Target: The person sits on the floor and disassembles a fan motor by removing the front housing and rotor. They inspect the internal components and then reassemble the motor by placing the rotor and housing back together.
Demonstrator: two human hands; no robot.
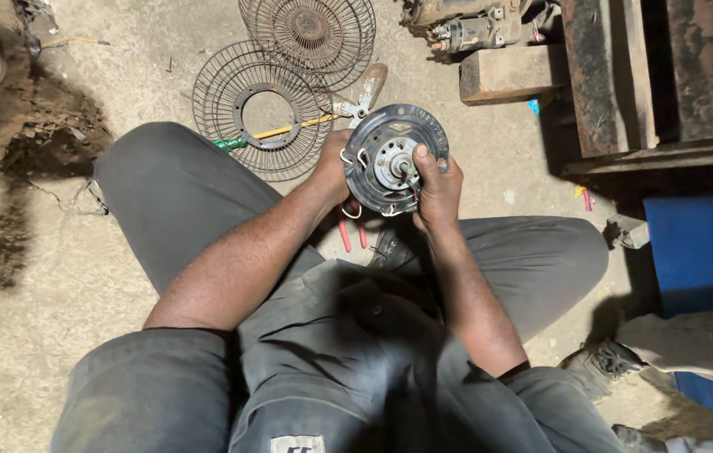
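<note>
Fan motor [393, 159], a round dark-grey housing with a pale metal hub and short shaft at its centre, is held up over the person's lap, face toward the camera, white wire loops hanging from its edge. Behind it on the dusty floor lie two wire fan guards [262, 109]. Left hand [333, 166] wraps the housing's left rim; right hand [436, 186] clasps the right side, thumb pressed on the face. Red-handled pliers [351, 235] lie beneath.
</note>
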